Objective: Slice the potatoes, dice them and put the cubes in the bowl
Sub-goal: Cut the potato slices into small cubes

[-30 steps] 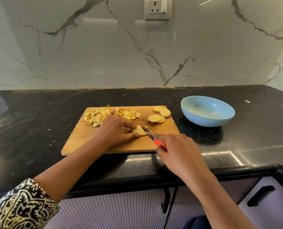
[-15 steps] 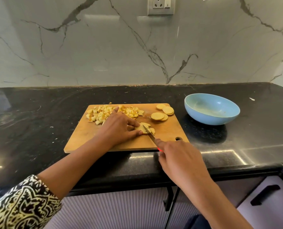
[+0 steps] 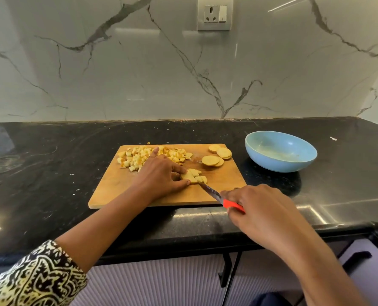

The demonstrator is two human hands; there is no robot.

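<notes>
One knife (image 3: 212,193), its red handle wrapped in the right grip (image 3: 265,215), slants from the counter (image 3: 51,162) edge away and leftward, tip at the part-diced slice (image 3: 193,176) mid-board. The left grip (image 3: 161,175) pinches that slice between thumb and bent fingers. Cubes (image 3: 139,157) heap behind it on the cutting board (image 3: 121,188). Round slices (image 3: 216,156) lie towards the blue bowl (image 3: 278,165) on the right.

Left hand (image 3: 159,176), right hand (image 3: 262,209): both curled

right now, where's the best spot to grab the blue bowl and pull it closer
Probably the blue bowl at its rim on the side facing the cutting board, pinched from above, thumb inside. It stands upright, shallow and handleless, so the rim is the only hold.
</notes>
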